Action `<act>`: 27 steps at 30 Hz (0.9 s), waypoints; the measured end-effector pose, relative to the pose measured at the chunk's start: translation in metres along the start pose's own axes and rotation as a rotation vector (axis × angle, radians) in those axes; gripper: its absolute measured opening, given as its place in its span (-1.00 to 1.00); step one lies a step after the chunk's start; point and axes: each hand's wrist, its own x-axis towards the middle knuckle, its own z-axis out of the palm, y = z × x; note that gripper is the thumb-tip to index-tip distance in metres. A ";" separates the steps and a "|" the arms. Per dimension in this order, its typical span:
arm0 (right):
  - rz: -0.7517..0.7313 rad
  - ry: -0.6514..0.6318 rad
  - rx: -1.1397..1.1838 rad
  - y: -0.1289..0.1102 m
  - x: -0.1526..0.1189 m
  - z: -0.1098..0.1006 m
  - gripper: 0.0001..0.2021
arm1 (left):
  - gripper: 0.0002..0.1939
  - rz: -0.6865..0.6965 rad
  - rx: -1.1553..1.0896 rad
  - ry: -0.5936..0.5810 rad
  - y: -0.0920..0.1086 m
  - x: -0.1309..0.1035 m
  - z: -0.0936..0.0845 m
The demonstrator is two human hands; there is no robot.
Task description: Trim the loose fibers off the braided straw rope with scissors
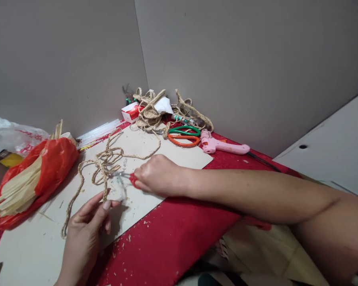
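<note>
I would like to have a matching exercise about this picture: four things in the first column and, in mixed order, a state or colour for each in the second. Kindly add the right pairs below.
Column one:
1. left hand
2. glue gun
3. orange-red plastic bag
4. right hand

Column two:
A. is pink
B. grips a red-handled tool
C. pinches braided cord
D. contains pale, dry strips

Right pairs: 1-C, 2-A, 3-D, 4-B

Relative to view centre: pink glue gun, 3 o'clock; red-and-white box, 10 o'clock; translucent plastic bag, 9 o'clock, behind red plastic bag.
</note>
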 end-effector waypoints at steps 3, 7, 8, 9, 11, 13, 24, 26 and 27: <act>0.095 0.064 0.027 0.009 0.003 -0.003 -0.67 | -0.54 0.013 -0.067 -0.018 0.002 0.000 0.000; -0.031 0.106 0.068 0.008 0.002 0.003 -0.63 | -0.57 0.015 -0.101 -0.109 0.006 -0.001 -0.001; -0.062 0.110 0.074 0.005 0.001 0.006 -0.61 | -0.59 0.012 -0.102 -0.135 0.007 -0.002 -0.002; -0.084 0.112 0.081 0.003 0.000 0.008 -0.59 | -0.61 0.006 -0.104 -0.160 0.008 -0.002 -0.003; -0.107 0.111 0.092 -0.002 -0.002 0.012 -0.55 | -0.64 -0.015 -0.108 -0.192 0.010 -0.003 -0.005; -0.118 0.097 0.096 -0.005 -0.003 0.013 -0.53 | -0.67 -0.036 -0.119 -0.205 0.012 -0.004 -0.006; -0.167 -0.021 0.034 -0.005 -0.004 0.008 -0.59 | -0.78 -0.065 -0.122 -0.250 0.014 -0.010 0.002; -0.193 -0.038 0.049 -0.001 -0.003 0.008 -0.64 | -0.74 -0.080 -0.117 -0.209 0.014 -0.008 0.001; -0.194 -0.030 0.056 0.001 -0.002 0.008 -0.66 | -0.70 -0.088 -0.111 -0.194 0.014 -0.006 0.001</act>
